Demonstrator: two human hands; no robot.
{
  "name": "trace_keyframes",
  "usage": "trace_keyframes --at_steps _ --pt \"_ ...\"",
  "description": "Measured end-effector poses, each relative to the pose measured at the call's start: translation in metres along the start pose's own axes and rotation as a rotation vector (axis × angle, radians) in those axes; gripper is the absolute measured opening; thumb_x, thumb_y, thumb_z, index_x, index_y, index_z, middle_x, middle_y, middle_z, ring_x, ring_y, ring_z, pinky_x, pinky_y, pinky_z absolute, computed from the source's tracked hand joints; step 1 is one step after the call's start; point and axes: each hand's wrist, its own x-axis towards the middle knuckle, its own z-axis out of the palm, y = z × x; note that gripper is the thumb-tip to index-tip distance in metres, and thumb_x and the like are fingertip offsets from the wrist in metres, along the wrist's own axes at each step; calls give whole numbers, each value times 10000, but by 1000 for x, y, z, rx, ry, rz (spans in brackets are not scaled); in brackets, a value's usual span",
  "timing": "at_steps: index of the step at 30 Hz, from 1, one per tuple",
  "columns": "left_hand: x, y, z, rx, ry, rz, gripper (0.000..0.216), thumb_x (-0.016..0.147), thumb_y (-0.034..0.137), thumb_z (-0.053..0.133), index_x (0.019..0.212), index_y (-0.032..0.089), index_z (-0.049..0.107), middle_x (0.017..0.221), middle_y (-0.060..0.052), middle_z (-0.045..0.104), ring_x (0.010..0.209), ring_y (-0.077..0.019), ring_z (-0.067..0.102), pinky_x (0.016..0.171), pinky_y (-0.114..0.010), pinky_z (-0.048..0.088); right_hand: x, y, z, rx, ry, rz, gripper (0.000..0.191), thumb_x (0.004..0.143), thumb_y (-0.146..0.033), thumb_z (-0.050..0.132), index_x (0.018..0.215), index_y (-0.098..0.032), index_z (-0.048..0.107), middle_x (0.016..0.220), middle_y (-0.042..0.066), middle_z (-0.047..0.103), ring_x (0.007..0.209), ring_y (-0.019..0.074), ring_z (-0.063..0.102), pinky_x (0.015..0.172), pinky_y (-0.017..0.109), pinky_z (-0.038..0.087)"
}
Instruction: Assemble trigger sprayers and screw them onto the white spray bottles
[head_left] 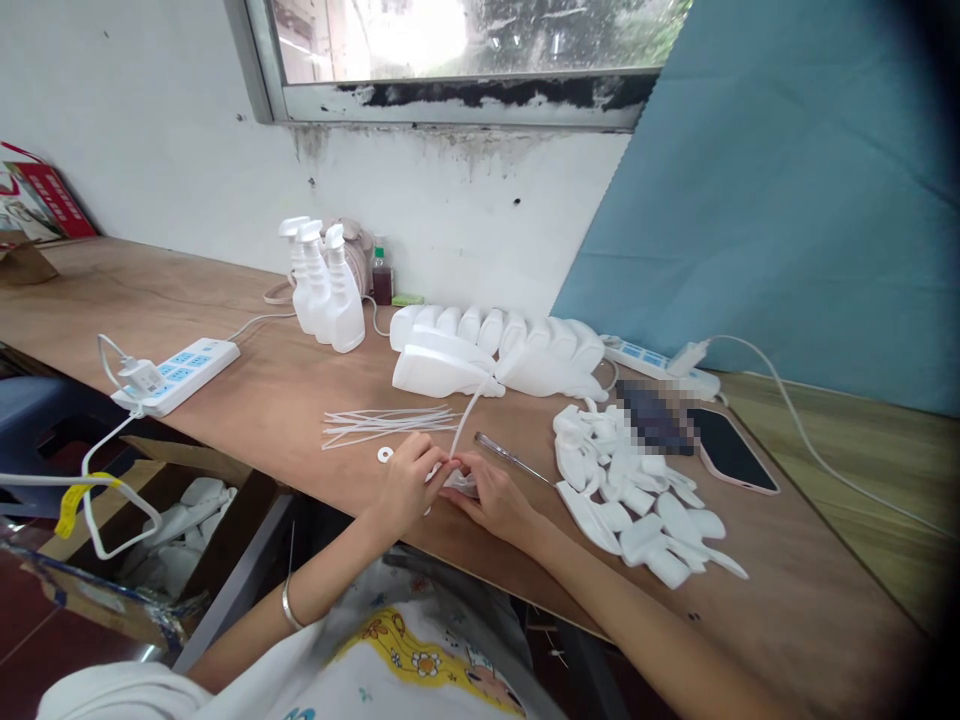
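Observation:
Near the table's front edge my left hand [411, 482] is closed, pinching the lower end of a thin white plastic tube [469, 412] that slants up and to the right. Beside it, my right hand [493, 498] is wrapped round a white sprayer head [460, 484], mostly hidden by the fingers. Tube and head meet between the hands; whether one is inside the other I cannot tell. Left of the hands lie a small white ring [385, 455] and a bunch of loose white tubes [375, 424]. A screwdriver [516, 457] rests just beyond my right hand.
White sprayer heads [637, 500] lie piled on the right, near a phone [735, 450]. White bottles [442, 370] lie in rows by the wall; three spray bottles [341, 300] stand at back left. Power strips [180, 375] and cables flank the table. A box [217, 555] of white parts stands below left.

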Motion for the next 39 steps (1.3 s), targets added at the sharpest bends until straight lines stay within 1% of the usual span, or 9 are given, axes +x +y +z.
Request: trace_keyframes --at_steps 10,17,20,24,25,27,29,34,39 --pt "-9 -1 8 -49 37 -23 195 862 247 471 708 157 550 659 -8 480 644 -120 448 597 -237 360 0 0 0 33 8 -11 289 891 -352 453 1115 -185 385 974 87 554 872 210 569 717 339 496" --pt "-1 -6 -4 -241 -163 -119 234 808 332 550 651 158 546 638 5 493 627 -114 463 596 -227 363 -1 1 -2 100 -54 139 333 822 -364 557 1071 -198 410 952 66 545 830 202 557 718 342 481" --pt "18 -24 -20 -317 -211 -143 278 717 418 635 845 174 594 763 -14 540 726 -140 497 666 -244 395 2 -2 -5 137 -68 234 284 781 -279 580 1002 -192 423 899 45 539 791 183 544 709 317 466" --pt "54 -81 -28 -93 77 -382 430 719 455 612 1044 181 549 978 -68 544 906 -197 487 823 -318 381 4 -5 -7 167 -40 265 254 731 -184 561 945 -181 424 882 43 526 771 169 523 708 302 446" --pt "62 -97 -26 -11 82 -464 532 662 465 659 1092 181 529 1031 -84 528 957 -225 474 869 -352 358 5 -4 -7 177 -37 266 245 723 -176 562 929 -181 430 876 40 525 768 168 519 705 300 444" --pt "74 -124 -21 45 -61 -595 667 577 507 700 1141 207 509 1094 -102 509 1032 -282 443 914 -429 318 5 -2 -7 202 -39 282 237 714 -174 576 913 -183 448 868 32 531 765 165 517 695 293 442" --pt "80 -140 -16 38 -174 -623 643 551 546 692 1106 258 540 1127 -91 496 1079 -319 414 928 -487 287 6 0 -7 243 -31 328 239 710 -194 603 907 -188 467 869 23 540 764 162 520 674 280 442" --pt "77 -144 -12 -102 -153 -560 353 635 498 625 832 207 600 982 -52 571 943 -242 529 851 -372 397 6 3 -9 361 125 469 277 688 -261 662 892 -191 488 891 12 547 709 141 516 614 247 437" --pt "80 -140 -10 -201 -138 -563 557 541 481 700 971 180 513 1054 -76 569 956 -236 540 827 -351 426 5 7 -10 293 292 492 229 719 -272 636 892 -186 511 857 13 556 731 153 517 668 269 435"
